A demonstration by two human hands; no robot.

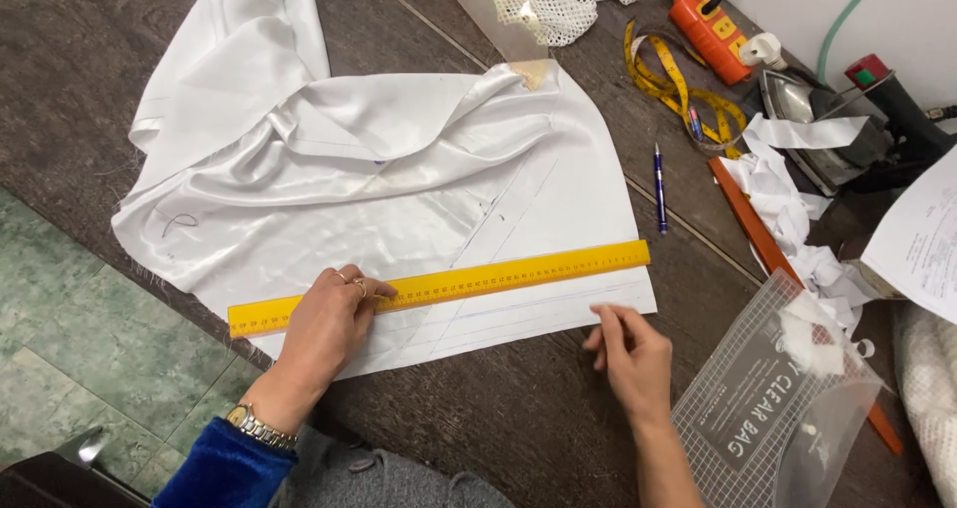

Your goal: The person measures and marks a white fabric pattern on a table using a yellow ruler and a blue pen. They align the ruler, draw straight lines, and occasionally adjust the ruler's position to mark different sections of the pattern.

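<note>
1. Left hand [324, 331]: lower centre-left of the frame, palm down, fingers spread and pressing on the left part of the yellow ruler [439, 287]. It grips nothing. A wristwatch [257, 426] and a blue velvet sleeve [221, 470] show at the wrist.
2. Right hand [630, 353]: lower centre-right, fingertips pinched together at the near edge of the white fabric [399, 189]. Whether it holds anything cannot be told.
3. Clear plastic bag [773, 408]: lower right, lying on the dark wooden bench [518, 418], just beside the right forearm.
4. Yellow ruler: centre of the frame, lying across the near part of the white fabric, rising slightly toward the right. Drawn lines run on the fabric beside it.
5. White fabric: flat under the ruler, crumpled and folded toward the upper left.
6. Blue pen [660, 187]: on the bench, right of the fabric.
7. Yellow tape measure [688, 94]: upper right, coiled loosely.
8. Iron [817, 129]: far upper right, with white fabric scraps [797, 209] beside it.
</note>
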